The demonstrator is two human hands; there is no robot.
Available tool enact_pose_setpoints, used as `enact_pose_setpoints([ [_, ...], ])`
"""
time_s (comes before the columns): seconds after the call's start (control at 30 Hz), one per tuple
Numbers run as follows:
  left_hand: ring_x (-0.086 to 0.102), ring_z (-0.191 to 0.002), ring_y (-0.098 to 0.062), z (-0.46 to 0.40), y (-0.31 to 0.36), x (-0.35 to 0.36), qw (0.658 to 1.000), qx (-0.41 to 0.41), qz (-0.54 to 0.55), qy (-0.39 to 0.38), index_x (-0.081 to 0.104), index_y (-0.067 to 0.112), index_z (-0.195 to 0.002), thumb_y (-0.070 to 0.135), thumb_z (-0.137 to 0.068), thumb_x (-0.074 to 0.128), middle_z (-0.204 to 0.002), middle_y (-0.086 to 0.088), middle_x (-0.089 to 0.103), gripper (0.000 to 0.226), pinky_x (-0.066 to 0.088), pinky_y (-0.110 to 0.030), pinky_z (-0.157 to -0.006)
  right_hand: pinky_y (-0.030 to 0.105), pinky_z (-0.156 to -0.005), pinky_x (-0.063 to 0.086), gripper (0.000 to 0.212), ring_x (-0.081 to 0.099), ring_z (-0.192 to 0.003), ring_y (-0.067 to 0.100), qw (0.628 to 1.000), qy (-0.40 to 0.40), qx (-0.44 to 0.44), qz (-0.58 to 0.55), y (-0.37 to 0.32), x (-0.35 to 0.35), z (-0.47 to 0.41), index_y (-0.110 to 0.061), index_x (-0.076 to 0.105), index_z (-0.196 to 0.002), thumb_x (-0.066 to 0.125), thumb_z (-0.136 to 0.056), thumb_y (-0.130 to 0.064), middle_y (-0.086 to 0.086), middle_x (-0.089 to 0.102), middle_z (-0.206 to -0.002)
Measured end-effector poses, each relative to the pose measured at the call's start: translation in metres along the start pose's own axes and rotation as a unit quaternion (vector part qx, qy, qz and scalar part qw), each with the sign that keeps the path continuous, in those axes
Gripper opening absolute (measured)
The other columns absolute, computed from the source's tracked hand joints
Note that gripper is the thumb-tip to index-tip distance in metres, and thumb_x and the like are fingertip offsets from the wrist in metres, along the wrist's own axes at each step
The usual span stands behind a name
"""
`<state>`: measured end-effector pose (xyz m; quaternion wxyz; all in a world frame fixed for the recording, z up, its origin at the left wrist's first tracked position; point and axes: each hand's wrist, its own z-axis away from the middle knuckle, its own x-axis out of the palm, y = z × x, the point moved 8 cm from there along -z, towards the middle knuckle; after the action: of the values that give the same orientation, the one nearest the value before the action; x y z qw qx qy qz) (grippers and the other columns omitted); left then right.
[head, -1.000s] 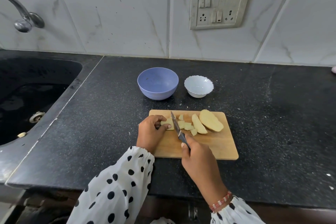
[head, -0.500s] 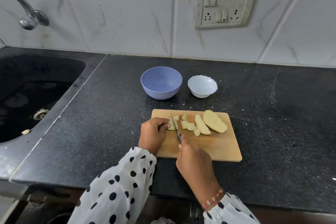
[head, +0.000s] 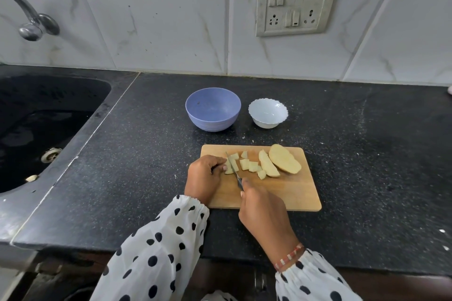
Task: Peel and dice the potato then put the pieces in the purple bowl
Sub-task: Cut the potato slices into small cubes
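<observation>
A strip of peeled potato (head: pixel 230 166) is held down on the cutting board (head: pixel 288 193) by the curled fingers of the left hand (head: pixel 204 178). The knife (head: pixel 235 173) is gripped by the right hand (head: pixel 263 211), its blade set on the strip. Diced pieces (head: pixel 249 165) and two larger slices (head: pixel 281 162) are seen right of the blade. The purple bowl (head: pixel 212 113) and a white bowl (head: pixel 268 112) are placed beyond the hands. No writing can be read.

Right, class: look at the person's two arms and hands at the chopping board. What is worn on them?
Both arms wear loose white sleeves with black polka dots, gathered at the wrist. The left sleeve ends in an elastic cuff just behind the left hand. The right hand has a thin red and white bracelet at the wrist, just above the right sleeve. Neither hand shows gloves.
</observation>
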<state>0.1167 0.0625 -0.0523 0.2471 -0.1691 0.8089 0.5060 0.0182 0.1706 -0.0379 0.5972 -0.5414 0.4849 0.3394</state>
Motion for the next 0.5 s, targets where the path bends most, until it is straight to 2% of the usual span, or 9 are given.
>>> enact_pose_setpoints([
  [0.07, 0.057, -0.078, -0.008, 0.0, 0.001, 0.0, 1.0, 0.007, -0.002, -0.003, 0.073, 0.002, -0.085, -0.001, -0.075, 0.071, -0.086, -0.01, 0.071, 0.011, 0.029, 0.008, -0.075, 0.02, -0.059, 0.043, 0.047, 0.052, -0.069, 0.008, 1.0, 0.003, -0.004, -0.003, 0.0, -0.001, 0.008, -0.017, 0.028, -0.144, 0.041, -0.099, -0.022, -0.004, 0.061, -0.088],
  [0.23, 0.061, -0.073, -0.013, -0.001, 0.003, 0.002, 0.999, 0.04, -0.028, -0.006, 0.073, 0.002, -0.081, -0.006, -0.07, 0.072, -0.079, -0.01, 0.071, 0.013, 0.028, 0.008, -0.076, 0.019, -0.06, 0.042, 0.038, 0.058, -0.075, 0.01, 1.0, 0.015, -0.008, -0.014, 0.0, -0.007, -0.009, -0.018, 0.041, -0.135, 0.045, -0.097, -0.021, -0.003, 0.063, -0.092],
  [0.4, 0.062, -0.073, -0.016, -0.001, 0.006, 0.002, 0.998, 0.05, -0.028, -0.005, 0.073, 0.001, -0.08, -0.007, -0.07, 0.072, -0.079, -0.01, 0.071, 0.013, 0.029, 0.007, -0.078, 0.02, -0.059, 0.043, 0.043, 0.052, -0.068, 0.007, 1.0, 0.003, -0.006, -0.003, 0.005, 0.001, 0.01, -0.019, 0.033, -0.14, 0.043, -0.098, -0.023, -0.006, 0.058, -0.086],
  [0.5, 0.062, -0.073, -0.015, 0.001, 0.007, 0.002, 0.998, 0.049, -0.028, -0.006, 0.073, 0.002, -0.08, -0.007, -0.07, 0.071, -0.079, -0.01, 0.071, 0.013, 0.029, 0.007, -0.078, 0.02, -0.064, 0.047, 0.043, 0.056, -0.077, 0.007, 0.999, 0.023, 0.007, -0.034, 0.01, -0.004, 0.003, -0.02, 0.037, -0.14, 0.042, -0.098, -0.025, -0.006, 0.062, -0.094],
])
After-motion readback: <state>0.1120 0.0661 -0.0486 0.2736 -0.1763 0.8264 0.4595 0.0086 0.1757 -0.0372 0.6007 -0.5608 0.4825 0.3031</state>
